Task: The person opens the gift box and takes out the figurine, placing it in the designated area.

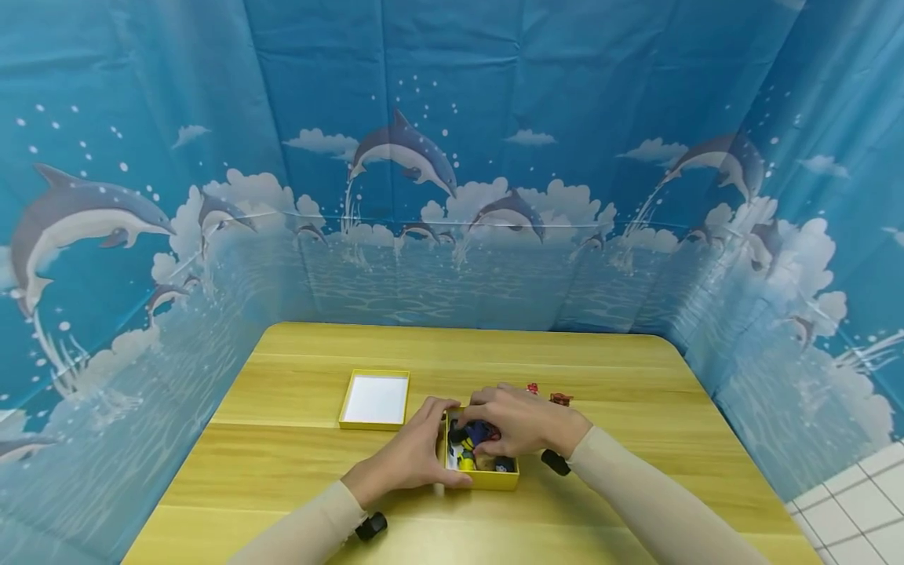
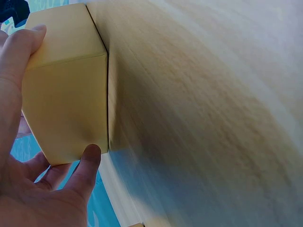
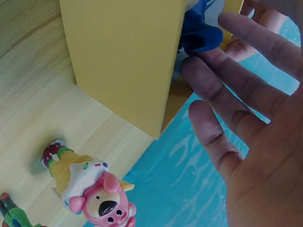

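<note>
The left hand (image 1: pixel 413 453) is gripping the box (image 1: pixel 487 480). The right hand (image 1: pixel 521 420) is touching toys (image 1: pixel 482 431) inside; its grip I cannot tell.

Passable along the far and side edges of the tabletop (image 1: pixel 600 361). Blocked farther in by yellow box (image 1: pixel 487 480), lid (image 1: pixel 377 400) toward left edge, figures (image 1: pixel 560 399) toward right.

My sleeves (image 1: pixel 650 490) are cream. The box (image 1: pixel 487 480) I see as plain yellow, a deep blue piece (image 3: pixel 201 28) inside it; the lid (image 1: pixel 377 399) is yellow with white within. The table (image 1: pixel 297 392) is yellow, wood-grained. One figurine (image 3: pixel 90 182) is pink, yellow and colour-flecked white. Grey-and-white dolphins (image 1: pixel 408 153) pattern the blue backdrop (image 1: pixel 452 47).
</note>
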`<action>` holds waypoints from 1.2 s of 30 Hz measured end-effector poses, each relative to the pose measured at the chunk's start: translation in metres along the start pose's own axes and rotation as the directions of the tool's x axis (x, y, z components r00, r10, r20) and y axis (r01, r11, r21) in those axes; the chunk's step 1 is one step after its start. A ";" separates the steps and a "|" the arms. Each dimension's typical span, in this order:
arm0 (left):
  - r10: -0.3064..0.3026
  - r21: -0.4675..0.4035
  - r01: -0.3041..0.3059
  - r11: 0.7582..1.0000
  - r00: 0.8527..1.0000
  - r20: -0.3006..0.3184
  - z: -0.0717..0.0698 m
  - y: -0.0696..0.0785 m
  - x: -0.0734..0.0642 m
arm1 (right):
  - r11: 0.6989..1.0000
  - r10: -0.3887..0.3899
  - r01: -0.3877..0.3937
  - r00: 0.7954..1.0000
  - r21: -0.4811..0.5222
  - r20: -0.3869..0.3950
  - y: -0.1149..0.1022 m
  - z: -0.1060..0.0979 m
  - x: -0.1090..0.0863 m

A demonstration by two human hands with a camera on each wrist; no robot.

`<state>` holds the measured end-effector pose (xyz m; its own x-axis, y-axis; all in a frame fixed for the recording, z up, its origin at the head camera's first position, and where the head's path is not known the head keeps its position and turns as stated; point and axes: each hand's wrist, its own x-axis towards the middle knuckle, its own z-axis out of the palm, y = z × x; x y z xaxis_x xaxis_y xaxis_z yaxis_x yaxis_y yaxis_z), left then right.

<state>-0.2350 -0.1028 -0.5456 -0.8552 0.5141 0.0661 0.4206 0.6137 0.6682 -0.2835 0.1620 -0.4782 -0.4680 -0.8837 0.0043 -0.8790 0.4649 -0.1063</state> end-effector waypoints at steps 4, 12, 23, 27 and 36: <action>0.013 0.001 -0.013 1.000 1.000 -0.003 -0.001 0.001 0.000 | 1.000 0.002 -0.002 1.000 -0.009 0.023 0.001 -0.001 0.003; 0.012 0.011 -0.012 1.000 1.000 -0.009 -0.002 0.000 -0.001 | 0.999 -0.012 0.010 0.999 0.045 0.046 0.001 -0.001 0.011; 0.010 0.005 -0.010 1.000 1.000 -0.003 -0.001 0.000 -0.003 | 0.987 0.037 -0.055 0.992 0.152 0.119 -0.002 -0.001 0.015; 0.004 -0.001 -0.004 1.000 1.000 -0.001 -0.001 0.000 -0.002 | 0.983 0.039 -0.060 0.992 0.172 0.122 -0.002 -0.001 0.015; -0.007 0.004 0.007 1.000 1.000 0.006 0.000 0.002 -0.001 | 0.977 0.034 -0.056 0.994 0.205 0.108 0.001 -0.001 0.013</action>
<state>-0.2333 -0.1025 -0.5447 -0.8566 0.5128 0.0570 0.4155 0.6200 0.6656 -0.2906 0.1508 -0.4777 -0.4851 -0.8679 -0.1067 -0.8139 0.4927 -0.3079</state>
